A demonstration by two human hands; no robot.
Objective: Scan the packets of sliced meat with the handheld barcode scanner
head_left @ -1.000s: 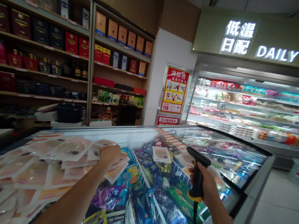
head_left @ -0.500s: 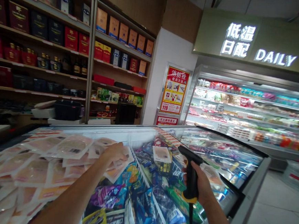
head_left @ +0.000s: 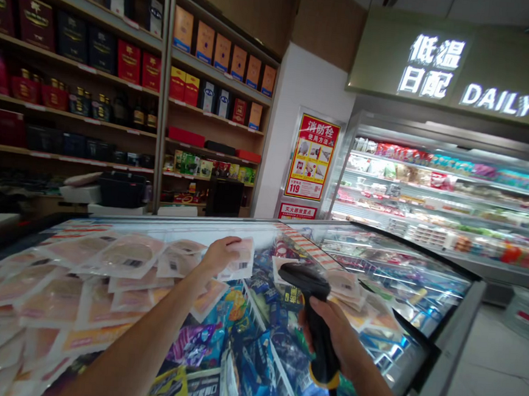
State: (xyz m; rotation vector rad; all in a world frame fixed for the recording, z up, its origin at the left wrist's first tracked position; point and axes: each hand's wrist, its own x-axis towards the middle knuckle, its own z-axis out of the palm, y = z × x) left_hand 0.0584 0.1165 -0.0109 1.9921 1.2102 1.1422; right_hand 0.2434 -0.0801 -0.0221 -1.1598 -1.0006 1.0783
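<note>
My left hand is closed on the edge of a flat clear food packet with a barcode label, lifted above the freezer goods. My right hand grips a black barcode scanner with yellow trim, its head tilted left toward that packet. A cable runs down from the scanner's handle. Beneath and left of my left arm lies a broad pile of similar flat packets. Another packet lies partly hidden behind the scanner head, and several more rest on the right beyond my right hand.
The chest freezer has white wire dividers and holds blue, purple and yellow bags. Behind it stand shelves of boxed bottles, a red fire-hydrant notice and a lit chilled cabinet. Tiled floor shows at right.
My left hand has raised the packet up and to the right, off the pile. The scanner in my right hand has swung left and tilted toward it.
</note>
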